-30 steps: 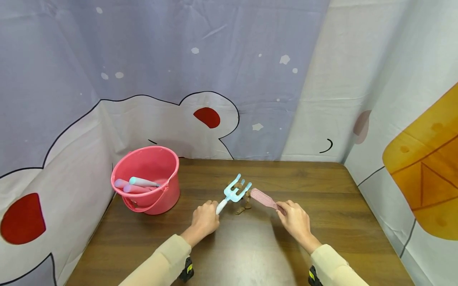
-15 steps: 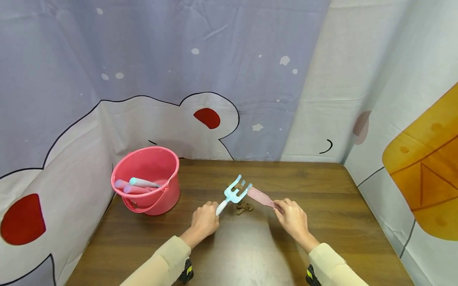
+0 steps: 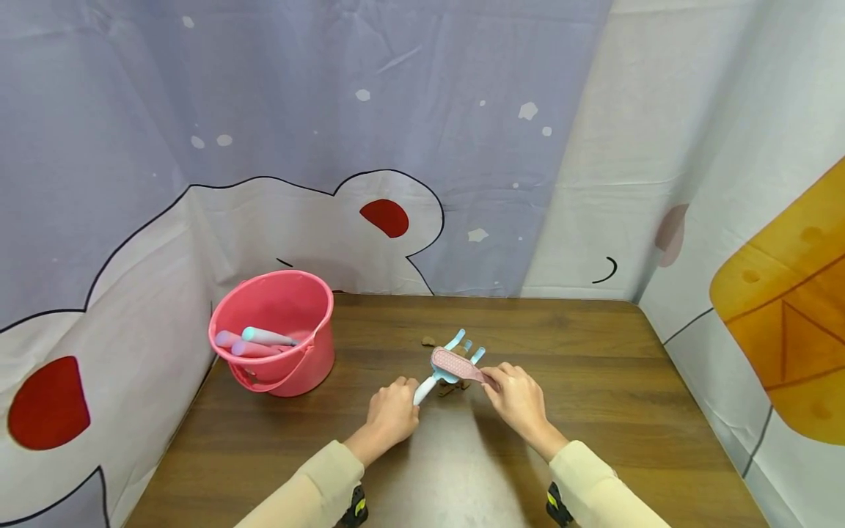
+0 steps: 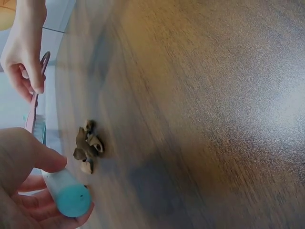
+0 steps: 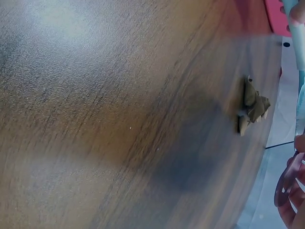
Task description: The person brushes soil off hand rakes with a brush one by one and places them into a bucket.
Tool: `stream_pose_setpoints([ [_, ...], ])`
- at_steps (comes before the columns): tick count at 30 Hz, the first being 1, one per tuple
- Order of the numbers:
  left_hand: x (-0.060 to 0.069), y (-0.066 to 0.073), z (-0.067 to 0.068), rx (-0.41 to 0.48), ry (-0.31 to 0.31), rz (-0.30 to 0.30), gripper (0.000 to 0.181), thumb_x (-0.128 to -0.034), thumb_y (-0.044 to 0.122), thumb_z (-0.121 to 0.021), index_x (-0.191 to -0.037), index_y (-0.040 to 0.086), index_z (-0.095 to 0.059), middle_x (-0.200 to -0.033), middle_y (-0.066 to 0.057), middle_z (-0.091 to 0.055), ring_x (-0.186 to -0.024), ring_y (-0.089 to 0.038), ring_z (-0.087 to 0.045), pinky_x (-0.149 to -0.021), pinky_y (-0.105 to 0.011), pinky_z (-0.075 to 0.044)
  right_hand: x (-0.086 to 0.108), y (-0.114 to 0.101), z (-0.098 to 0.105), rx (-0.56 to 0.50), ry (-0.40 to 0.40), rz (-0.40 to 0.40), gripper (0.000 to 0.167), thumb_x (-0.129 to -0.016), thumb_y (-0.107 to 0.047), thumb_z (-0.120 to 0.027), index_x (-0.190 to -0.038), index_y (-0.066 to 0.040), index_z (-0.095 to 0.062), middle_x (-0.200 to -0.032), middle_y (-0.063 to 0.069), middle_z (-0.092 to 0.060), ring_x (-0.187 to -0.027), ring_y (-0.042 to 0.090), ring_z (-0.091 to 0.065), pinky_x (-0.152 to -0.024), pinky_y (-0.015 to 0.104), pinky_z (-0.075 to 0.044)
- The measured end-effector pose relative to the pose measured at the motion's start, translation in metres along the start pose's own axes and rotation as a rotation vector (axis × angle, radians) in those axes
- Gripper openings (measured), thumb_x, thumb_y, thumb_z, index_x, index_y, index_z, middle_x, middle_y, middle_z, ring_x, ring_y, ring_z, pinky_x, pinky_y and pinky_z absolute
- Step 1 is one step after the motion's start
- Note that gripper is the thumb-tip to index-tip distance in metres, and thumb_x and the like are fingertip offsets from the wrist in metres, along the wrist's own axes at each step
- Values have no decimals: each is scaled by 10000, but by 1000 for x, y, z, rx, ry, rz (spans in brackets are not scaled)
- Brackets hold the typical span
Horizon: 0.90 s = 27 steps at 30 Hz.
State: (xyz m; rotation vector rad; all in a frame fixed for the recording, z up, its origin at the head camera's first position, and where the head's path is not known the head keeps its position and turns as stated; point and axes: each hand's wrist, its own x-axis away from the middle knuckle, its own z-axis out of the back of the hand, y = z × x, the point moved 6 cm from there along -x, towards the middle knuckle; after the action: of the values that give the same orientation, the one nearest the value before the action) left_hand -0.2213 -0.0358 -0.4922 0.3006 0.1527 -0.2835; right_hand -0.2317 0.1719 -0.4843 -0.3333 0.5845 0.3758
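Note:
My left hand grips the white handle of a light-blue toy hand fork, tines pointing away over the table. In the left wrist view the handle's blue end shows between the fingers. My right hand pinches the thin handle of a pink brush. The brush's textured back faces up, and its head lies across the fork's head, hiding part of it. Whether the bristles touch the fork I cannot tell. Under the tools, several curled brown dry pieces sit in a small pile on the table.
A pink bucket stands at the left with several pastel-handled tools inside. One brown piece lies on the wooden table, left of the tines. Printed curtains enclose the back and sides.
The brush has moved left, from beside the tines to over the fork's head. The fork has shifted slightly right and towards me. The bucket stays put.

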Motion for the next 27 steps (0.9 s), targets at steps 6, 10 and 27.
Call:
stream_pose_setpoints([
  [6,1,1,-2,-8,0,-7,249,-691,167,-738,-877,89,-591,-714,-14,-521,-581,-262,-579,-459,-345,-417,2,8,-2,23,-2,-11,235,-665,-166,-794,-888,-185,-721,-754,-40,-626,-634,166,-558,-525,324,-449],
  [10,2,1,-3,-2,-3,-4,237,-690,166,-738,-856,88,-589,-702,-11,-510,-571,-258,-572,-452,-343,-408,2,11,-2,55,10,-7,229,-663,-169,-796,-880,-176,-722,-736,-28,-623,-609,171,-544,-502,315,-432],
  [27,-1,-22,3,-22,-4,88,222,-687,152,-731,-853,81,-601,-708,-23,-523,-585,-275,-583,-462,-369,-420,5,22,11,117,67,-14,186,-697,-150,-764,-879,-151,-726,-738,7,-627,-605,221,-544,-491,344,-421],
])
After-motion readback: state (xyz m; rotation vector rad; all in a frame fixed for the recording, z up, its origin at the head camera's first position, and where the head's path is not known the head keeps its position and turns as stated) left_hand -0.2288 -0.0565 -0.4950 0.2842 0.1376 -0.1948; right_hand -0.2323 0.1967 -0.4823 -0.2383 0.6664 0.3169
